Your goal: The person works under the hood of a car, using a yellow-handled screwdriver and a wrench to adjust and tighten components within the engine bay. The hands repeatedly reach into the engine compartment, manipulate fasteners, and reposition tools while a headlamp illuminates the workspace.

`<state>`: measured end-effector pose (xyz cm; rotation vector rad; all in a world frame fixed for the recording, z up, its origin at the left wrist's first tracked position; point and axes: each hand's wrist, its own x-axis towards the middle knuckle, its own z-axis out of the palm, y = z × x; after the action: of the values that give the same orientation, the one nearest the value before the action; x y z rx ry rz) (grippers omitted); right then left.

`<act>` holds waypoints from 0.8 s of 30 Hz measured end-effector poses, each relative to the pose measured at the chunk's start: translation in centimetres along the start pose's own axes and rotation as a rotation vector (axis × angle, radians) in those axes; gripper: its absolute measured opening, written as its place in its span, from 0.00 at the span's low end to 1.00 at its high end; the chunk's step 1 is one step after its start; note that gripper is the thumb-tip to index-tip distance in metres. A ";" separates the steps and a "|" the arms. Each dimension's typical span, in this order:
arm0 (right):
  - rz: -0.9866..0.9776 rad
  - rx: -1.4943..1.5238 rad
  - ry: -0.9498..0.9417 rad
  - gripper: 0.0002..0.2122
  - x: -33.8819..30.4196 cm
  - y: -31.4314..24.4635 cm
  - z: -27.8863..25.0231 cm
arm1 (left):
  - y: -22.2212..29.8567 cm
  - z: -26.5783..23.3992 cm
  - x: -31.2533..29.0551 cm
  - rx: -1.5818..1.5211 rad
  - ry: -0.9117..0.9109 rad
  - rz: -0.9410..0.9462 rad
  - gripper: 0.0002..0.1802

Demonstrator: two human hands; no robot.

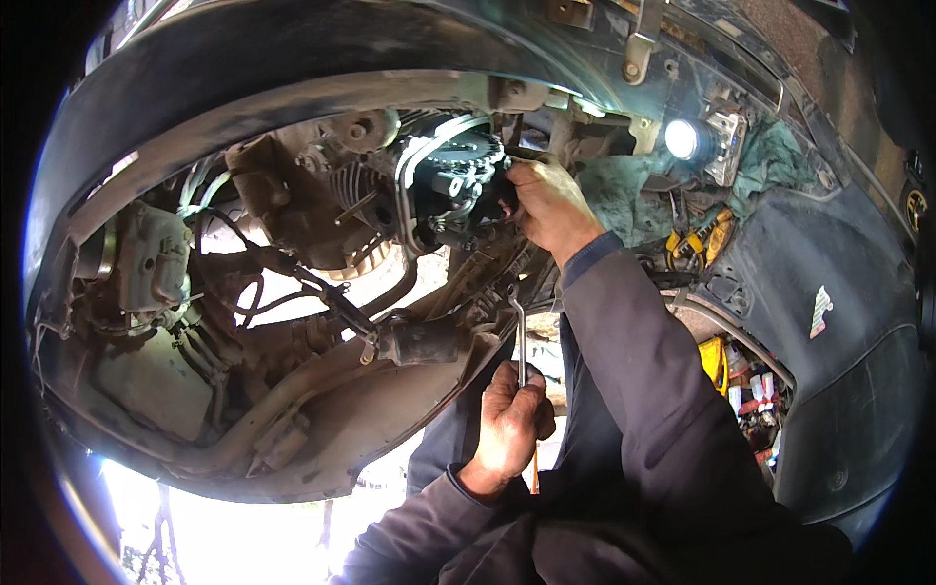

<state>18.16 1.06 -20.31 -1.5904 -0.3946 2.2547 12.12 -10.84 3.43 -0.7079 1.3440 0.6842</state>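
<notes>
My left hand (506, 425) is closed around a combination wrench (521, 336) below the engine, and the wrench's shaft points upward. Up at the engine, my right hand (554, 208) reaches in with its fingers curled at the right side of a toothed gear wheel (466, 153). Whatever those fingertips grip is hidden behind the hand and in shadow. A pale, curved cover edge (404, 185) runs around the left and top of the gear. Left of it sits a finned engine cylinder (353, 187).
A lit work lamp (686, 140) shines from the right, beside a green cloth (624, 195). Yellow-handled pliers (690, 240) rest below it. A dark curved body panel (292, 49) arches overhead. Black hoses and a dark cylindrical part (419, 341) hang at the lower left.
</notes>
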 end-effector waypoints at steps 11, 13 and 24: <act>-0.140 -0.244 -0.084 0.03 0.6 1.9 -1.3 | -0.1 0.6 0.0 0.046 0.014 -0.070 0.05; -0.021 -0.029 0.016 0.05 -0.6 0.4 -0.3 | -0.1 0.7 -0.2 0.050 0.008 -0.049 0.05; -1.015 -1.233 0.020 0.11 -9.2 -5.8 7.7 | 0.0 1.0 -1.5 0.038 0.004 0.010 0.05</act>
<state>14.43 2.10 -7.53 -1.2267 -2.2421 1.1135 12.54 -10.13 5.04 -0.6727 1.3622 0.6641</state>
